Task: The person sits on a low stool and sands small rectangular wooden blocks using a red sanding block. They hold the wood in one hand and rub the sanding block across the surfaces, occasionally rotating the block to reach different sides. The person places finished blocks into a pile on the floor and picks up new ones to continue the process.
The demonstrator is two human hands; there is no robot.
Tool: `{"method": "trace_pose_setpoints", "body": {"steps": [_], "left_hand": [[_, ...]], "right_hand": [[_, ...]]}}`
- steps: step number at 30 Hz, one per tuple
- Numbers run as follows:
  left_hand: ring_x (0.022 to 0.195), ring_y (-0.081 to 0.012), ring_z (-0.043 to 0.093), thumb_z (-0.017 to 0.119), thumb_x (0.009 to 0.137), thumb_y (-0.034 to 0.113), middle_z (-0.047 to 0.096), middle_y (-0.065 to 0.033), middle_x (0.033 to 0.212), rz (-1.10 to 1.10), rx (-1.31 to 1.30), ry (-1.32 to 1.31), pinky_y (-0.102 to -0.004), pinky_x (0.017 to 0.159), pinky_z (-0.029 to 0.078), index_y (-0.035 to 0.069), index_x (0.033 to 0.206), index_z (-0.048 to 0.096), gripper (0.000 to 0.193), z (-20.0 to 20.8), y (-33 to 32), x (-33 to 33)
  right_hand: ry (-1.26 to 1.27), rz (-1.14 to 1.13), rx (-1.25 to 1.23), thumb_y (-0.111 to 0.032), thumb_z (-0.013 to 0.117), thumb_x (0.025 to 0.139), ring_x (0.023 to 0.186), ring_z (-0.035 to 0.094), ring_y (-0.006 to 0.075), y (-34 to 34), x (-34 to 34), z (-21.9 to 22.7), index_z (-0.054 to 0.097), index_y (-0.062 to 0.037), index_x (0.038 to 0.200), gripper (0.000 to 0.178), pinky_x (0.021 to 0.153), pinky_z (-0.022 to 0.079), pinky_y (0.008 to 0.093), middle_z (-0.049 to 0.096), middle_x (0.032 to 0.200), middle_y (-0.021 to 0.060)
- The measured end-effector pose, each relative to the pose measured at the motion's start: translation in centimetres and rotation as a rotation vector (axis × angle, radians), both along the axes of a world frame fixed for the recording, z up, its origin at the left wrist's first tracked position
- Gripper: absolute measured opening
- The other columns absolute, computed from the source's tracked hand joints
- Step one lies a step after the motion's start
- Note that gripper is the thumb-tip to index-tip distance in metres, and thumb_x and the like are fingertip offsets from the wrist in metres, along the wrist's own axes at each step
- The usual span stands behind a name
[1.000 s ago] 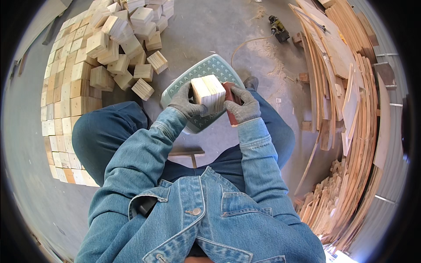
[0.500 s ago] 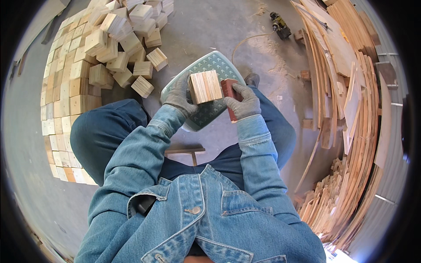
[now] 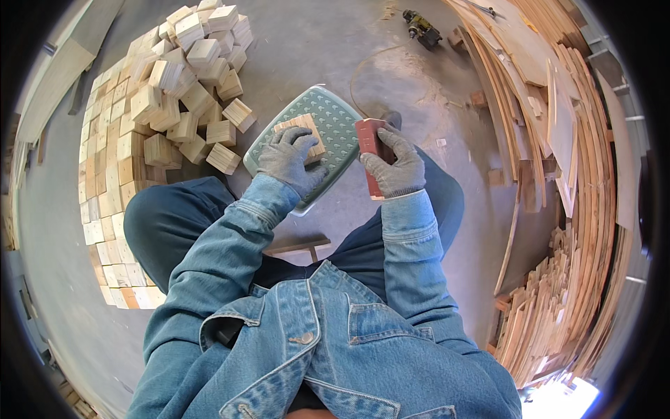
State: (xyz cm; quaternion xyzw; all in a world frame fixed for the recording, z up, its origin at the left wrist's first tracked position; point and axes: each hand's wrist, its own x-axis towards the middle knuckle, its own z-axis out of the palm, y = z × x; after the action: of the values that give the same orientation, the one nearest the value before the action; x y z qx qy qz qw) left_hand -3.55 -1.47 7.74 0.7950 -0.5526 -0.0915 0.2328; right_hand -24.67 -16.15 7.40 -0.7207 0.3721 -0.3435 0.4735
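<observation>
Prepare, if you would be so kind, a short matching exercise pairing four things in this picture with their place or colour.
Things:
1. Drill
2. Reddish-brown block
3. Stool
4. Stacked wooden blocks

Places and colours:
A. On the floor to the person's left
B. Green, with a patterned top
C. On the floor, ahead and to the right
D. Held in the gloved right hand

Pairs: 1-C; 2-D; 3-B; 4-A
</observation>
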Motion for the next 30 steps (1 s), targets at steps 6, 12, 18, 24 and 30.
{"method": "trace_pose_setpoints", "body": {"steps": [6,12,18,24,30], "left_hand": [[0.136,-0.0351,0.058,0.082,0.087,0.046,0.062,-0.0100,0.144,0.055,0.231,-0.105,-0.0473,0.118,0.047,0.015,0.134,0.070,0.058,1.6,-2.7,-1.0],[0.135,-0.0354,0.059,0.082,0.087,0.044,0.065,-0.0088,0.142,0.083,0.235,-0.147,-0.0474,0.116,0.048,0.017,0.132,0.073,0.053,1.3,-3.2,-1.1],[0.133,-0.0354,0.060,0.080,0.091,0.041,0.066,-0.0081,0.139,0.073,0.232,-0.120,-0.0477,0.113,0.051,0.017,0.128,0.075,0.045,1.6,-3.2,-1.1],[0.127,-0.0337,0.064,0.073,0.097,0.035,0.069,-0.0077,0.135,0.026,0.219,-0.083,-0.0476,0.110,0.052,0.015,0.122,0.078,0.032,1.6,-3.2,-0.1],[0.114,-0.0359,0.070,0.074,0.096,0.027,0.073,-0.0094,0.125,0.059,0.132,-0.162,-0.0491,0.101,0.057,0.013,0.113,0.079,0.023,-0.1,-3.6,-0.1]], "right_hand": [[0.136,0.050,-0.151,-0.018,0.095,0.078,0.136,0.064,0.0336,-0.3,-0.2,0.4,0.072,0.0001,0.134,0.063,0.116,0.052,0.0403,0.064,0.146,0.0216],[0.192,0.081,-0.181,-0.023,0.095,0.077,0.136,0.064,0.0368,-0.6,-0.8,0.7,0.073,0.0000,0.134,0.065,0.116,0.052,0.0419,0.063,0.148,0.0242],[0.174,0.093,-0.168,-0.024,0.094,0.077,0.137,0.063,0.0378,-0.7,-0.9,0.8,0.073,-0.0008,0.134,0.064,0.115,0.052,0.0428,0.063,0.149,0.0237],[0.183,0.108,-0.171,-0.025,0.093,0.078,0.137,0.062,0.0388,-0.7,-0.9,0.8,0.073,-0.0014,0.134,0.063,0.116,0.051,0.0439,0.062,0.150,0.0236],[0.180,0.136,-0.171,-0.025,0.092,0.078,0.137,0.062,0.0396,-0.7,-1.1,1.0,0.073,-0.0010,0.133,0.063,0.116,0.051,0.0443,0.063,0.149,0.0245]]}}
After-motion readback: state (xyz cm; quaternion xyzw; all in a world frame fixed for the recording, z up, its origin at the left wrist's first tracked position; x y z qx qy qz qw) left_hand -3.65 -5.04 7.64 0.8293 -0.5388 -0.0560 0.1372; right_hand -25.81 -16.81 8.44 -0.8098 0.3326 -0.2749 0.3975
